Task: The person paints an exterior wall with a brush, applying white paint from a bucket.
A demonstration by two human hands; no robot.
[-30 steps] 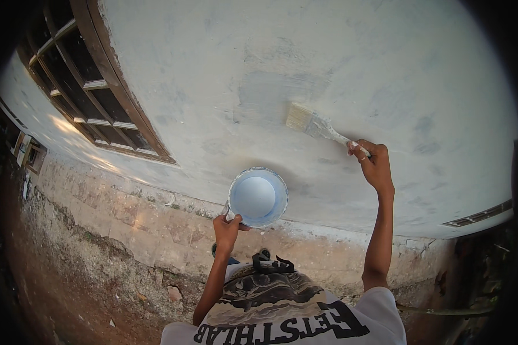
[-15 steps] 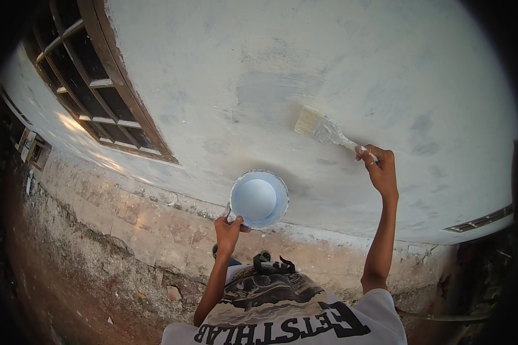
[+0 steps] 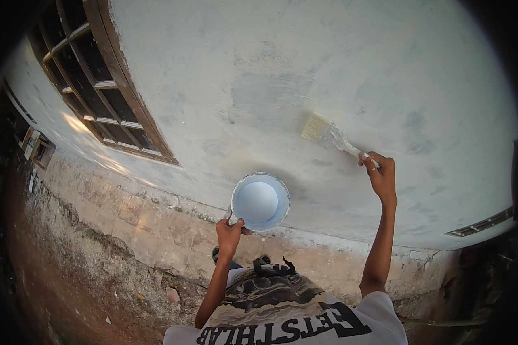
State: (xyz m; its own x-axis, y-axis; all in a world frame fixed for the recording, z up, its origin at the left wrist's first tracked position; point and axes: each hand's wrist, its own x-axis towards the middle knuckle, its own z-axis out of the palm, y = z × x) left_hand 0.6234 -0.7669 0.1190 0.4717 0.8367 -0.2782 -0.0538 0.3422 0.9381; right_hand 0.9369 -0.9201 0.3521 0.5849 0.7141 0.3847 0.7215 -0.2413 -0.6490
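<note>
My right hand [image 3: 380,177] is closed round the handle of a wide paintbrush [image 3: 332,137]. Pale bristles point left, at the wall [image 3: 351,63]; whether they touch it I cannot tell. The brush's ferrule and handle are smeared with white. In my left hand [image 3: 230,234] I grip the near left side of a round bucket [image 3: 286,202], which holds pale bluish-white paint [image 3: 257,201]. It hangs close to the wall, below and left of the brush. A greyish patch [image 3: 267,95] with streaks shows on the wall, up and left of the bristles.
A brown-framed window [image 3: 121,86] with dark panes is set in the wall at left. Along the wall's foot runs a worn paved ledge [image 3: 161,230], with rough dirt ground [image 3: 86,287] beyond its broken edge. A dark slotted vent [image 3: 480,222] sits low on the right.
The brush and my right hand have shifted slightly down, the bristles a little to the right. The bucket stays in my left hand, almost unmoved.
</note>
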